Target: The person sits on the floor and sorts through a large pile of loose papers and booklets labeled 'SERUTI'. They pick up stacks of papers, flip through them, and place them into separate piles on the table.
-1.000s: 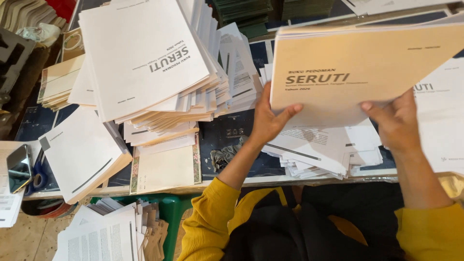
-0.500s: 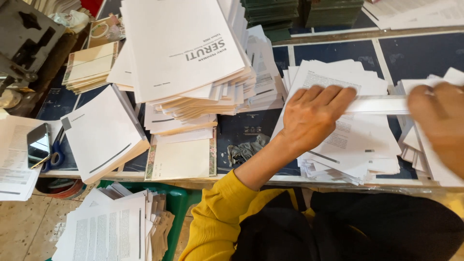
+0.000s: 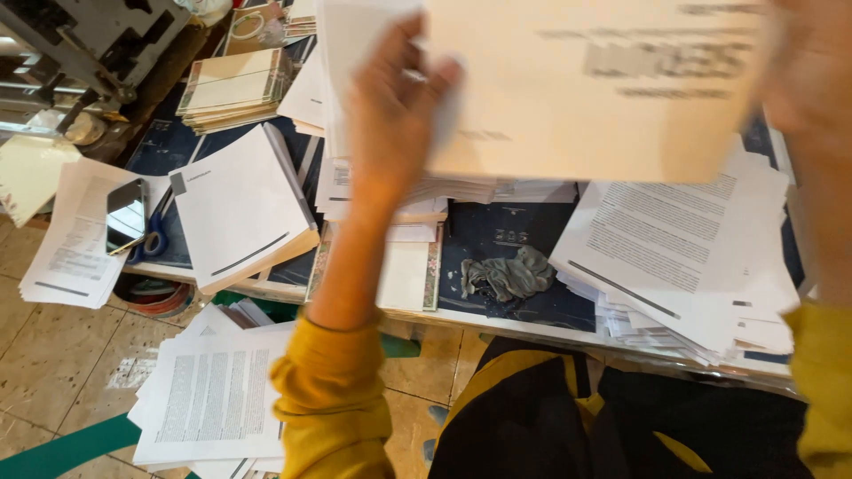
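Head view: both hands hold up a large cream printed sheet (image 3: 595, 89) above the dark blue table (image 3: 524, 231). Left hand (image 3: 390, 115) pinches its left edge, fingers closed; the right hand (image 3: 812, 71) is blurred, its hold unclear. Below lie a stack of printed pages (image 3: 674, 248), a white booklet (image 3: 240, 204), a grey rag (image 3: 508, 275), and a black phone (image 3: 127, 215).

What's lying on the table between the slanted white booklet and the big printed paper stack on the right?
A crumpled grey cloth on the dark mat, in the head view.
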